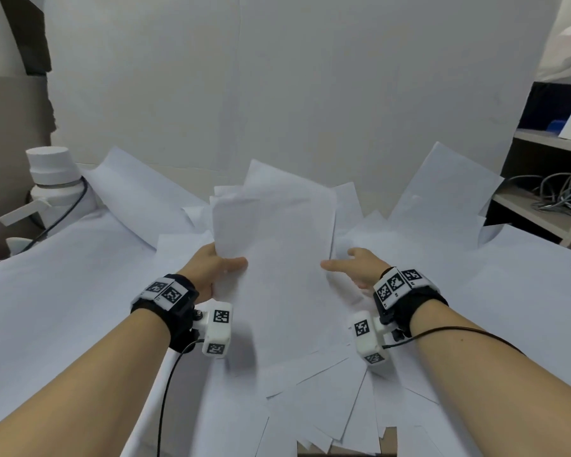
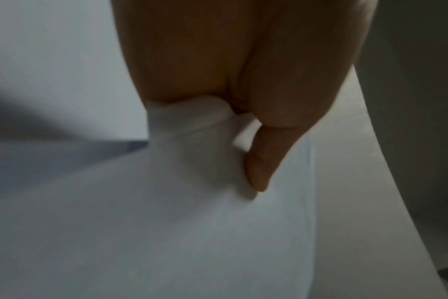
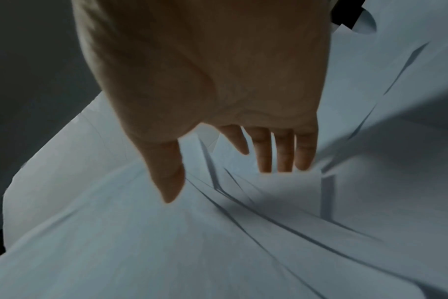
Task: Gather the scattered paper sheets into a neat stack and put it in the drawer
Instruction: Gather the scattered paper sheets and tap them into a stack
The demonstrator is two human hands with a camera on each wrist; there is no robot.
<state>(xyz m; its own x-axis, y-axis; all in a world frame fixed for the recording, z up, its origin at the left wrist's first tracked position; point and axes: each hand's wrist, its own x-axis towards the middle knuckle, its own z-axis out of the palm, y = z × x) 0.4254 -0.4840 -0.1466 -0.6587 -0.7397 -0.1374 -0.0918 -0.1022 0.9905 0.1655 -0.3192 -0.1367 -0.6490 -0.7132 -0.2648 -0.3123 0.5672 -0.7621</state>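
Observation:
A loose bundle of white paper sheets (image 1: 274, 252) lies lengthwise at the middle of the table. My left hand (image 1: 218, 268) grips its left edge, thumb on top; in the left wrist view the thumb (image 2: 263, 168) pinches the bunched paper (image 2: 192, 125). My right hand (image 1: 353, 267) is at the bundle's right edge, fingers straight, thumb pointing at the paper. In the right wrist view its fingers (image 3: 284, 153) hang spread above overlapping sheets (image 3: 218, 232) and hold nothing. More sheets (image 1: 327, 400) lie scattered around. No drawer shows.
A white bottle (image 1: 51, 179) with a black cable stands at the table's back left. Sheets lean on the white back wall (image 1: 277, 77), one at the right (image 1: 442, 192). A shelf unit (image 1: 548, 179) with tangled cables is on the right.

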